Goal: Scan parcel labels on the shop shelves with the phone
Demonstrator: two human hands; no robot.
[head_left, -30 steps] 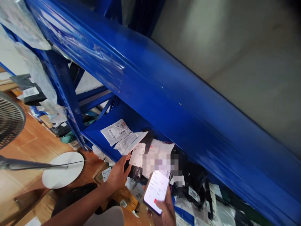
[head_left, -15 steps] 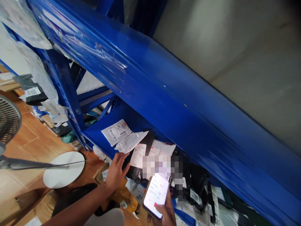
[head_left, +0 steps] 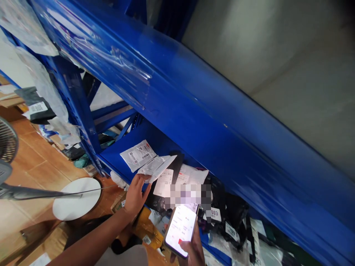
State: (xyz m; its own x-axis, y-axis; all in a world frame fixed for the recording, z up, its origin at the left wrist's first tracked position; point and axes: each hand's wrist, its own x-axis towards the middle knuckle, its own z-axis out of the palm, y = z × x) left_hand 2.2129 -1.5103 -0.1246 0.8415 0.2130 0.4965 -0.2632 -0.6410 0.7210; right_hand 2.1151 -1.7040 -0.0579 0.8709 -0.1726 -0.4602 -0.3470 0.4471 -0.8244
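My left hand (head_left: 135, 195) is at the near edge of a white plastic mailer (head_left: 158, 166), its fingers curled on that edge and its thumb below. The mailer is tilted up from the shelf. Beside it lies another white mailer (head_left: 138, 154) with a printed label. Just right of the hand is a black parcel (head_left: 177, 162) bearing a white label (head_left: 163, 183). My right hand (head_left: 194, 245) holds a smartphone (head_left: 181, 231) with a lit screen, its thumb over the lower part near a red button. A pixelated patch hides what is above the phone.
A blue shelf beam (head_left: 177, 92) crosses above my hands. Several black and white parcels, some with number labels (head_left: 231, 231), lie to the right. On the left are a fan (head_left: 8, 142), its white round base (head_left: 77, 199) and bags on the floor. Yellow parcels (head_left: 149, 225) lie below.
My left hand has moved up slightly and its fingers now close on the mailer's edge. The phone has shifted a little left and down in my right hand.
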